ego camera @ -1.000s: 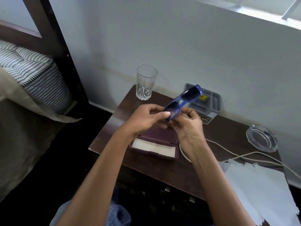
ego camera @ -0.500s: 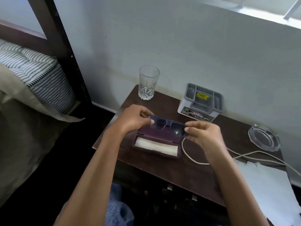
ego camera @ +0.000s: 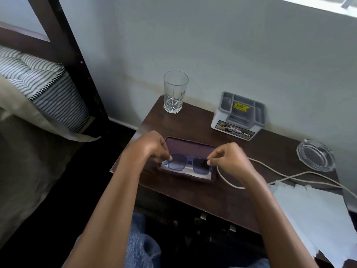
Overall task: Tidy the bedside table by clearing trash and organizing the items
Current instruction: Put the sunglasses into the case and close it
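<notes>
Folded blue sunglasses [ego camera: 188,165] lie flat in the open purple glasses case [ego camera: 190,147] on the dark wooden bedside table [ego camera: 222,192]. My left hand [ego camera: 149,147] pinches the left end of the frame and my right hand [ego camera: 229,159] pinches the right end. A white cloth lines the case's lower half under the lenses. The case's lid lies open behind the glasses.
An empty drinking glass [ego camera: 175,91] stands at the table's back left. A grey-and-white organizer [ego camera: 240,115] sits at the back, a glass ashtray [ego camera: 315,157] at the right. A white cable [ego camera: 280,176] and sheets of paper [ego camera: 313,215] lie at the right. The bed [ego camera: 38,89] is to the left.
Both hands brought the sunglasses down from in front of the organizer, turned them level and lowered them into the open case.
</notes>
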Demonstrator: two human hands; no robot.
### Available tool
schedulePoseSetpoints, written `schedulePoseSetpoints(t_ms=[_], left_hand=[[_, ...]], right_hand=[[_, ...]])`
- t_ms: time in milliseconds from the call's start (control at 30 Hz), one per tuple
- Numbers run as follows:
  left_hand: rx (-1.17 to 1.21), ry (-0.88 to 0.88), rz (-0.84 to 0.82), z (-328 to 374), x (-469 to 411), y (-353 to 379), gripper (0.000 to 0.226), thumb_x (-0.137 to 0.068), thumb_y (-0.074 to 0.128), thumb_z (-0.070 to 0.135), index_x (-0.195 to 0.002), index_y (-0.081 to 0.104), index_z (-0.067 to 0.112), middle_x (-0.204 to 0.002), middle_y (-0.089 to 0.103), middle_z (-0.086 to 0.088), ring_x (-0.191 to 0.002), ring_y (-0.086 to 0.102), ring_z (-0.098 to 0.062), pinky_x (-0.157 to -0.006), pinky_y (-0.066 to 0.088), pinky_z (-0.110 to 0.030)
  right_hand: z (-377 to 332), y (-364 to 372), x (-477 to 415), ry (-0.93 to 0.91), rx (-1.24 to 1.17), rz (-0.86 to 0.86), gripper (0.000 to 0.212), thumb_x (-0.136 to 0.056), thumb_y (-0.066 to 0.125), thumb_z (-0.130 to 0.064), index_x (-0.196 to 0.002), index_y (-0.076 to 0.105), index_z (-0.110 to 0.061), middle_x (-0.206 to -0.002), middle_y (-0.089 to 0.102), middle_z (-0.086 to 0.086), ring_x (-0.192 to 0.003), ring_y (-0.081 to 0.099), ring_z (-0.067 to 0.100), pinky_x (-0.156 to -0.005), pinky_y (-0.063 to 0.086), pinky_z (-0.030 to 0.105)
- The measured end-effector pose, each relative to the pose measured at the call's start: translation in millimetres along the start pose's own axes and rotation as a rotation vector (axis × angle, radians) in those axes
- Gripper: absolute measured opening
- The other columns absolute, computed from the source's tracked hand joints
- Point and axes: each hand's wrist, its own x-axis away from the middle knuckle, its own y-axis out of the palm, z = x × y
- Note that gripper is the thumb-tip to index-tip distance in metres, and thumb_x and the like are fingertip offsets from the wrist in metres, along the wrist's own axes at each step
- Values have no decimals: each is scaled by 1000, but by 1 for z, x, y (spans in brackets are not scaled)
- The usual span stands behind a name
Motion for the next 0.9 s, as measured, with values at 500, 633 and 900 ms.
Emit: schedulePoseSetpoints(t_ms=[500, 633, 900], left_hand=[[-26, -56, -20, -5, -7, 8, 9, -74, 78, 15, -72, 69, 13, -56, 55, 0, -52, 47, -12, -47, 38, -20], [8, -53, 11, -5, -8, 9, 21, -72, 79, 14, -63, 60, 16, -61, 57, -1, -56, 49, -13, -50, 40, -23], [107, -55, 170, -4, -9, 2, 30, -82, 69, 28, -106, 59, 13, -105, 62, -9, -97, 60, -26, -85, 50, -35]], right_hand=[[3, 8, -9, 72, 109, -54, 14, -76, 72, -12, -63, 71, -17, -79, 72, 3, -81, 66, 18, -80, 54, 35], [4, 6, -12, 79, 94, -77, 15, -75, 73, -12, -62, 70, -18, -63, 66, -2, -65, 59, 14, -70, 52, 32], [16, -8, -21, 152, -66, 35, 32, -72, 77, -10, -101, 64, -14, -79, 60, 3, -58, 55, 17, -44, 40, 22]])
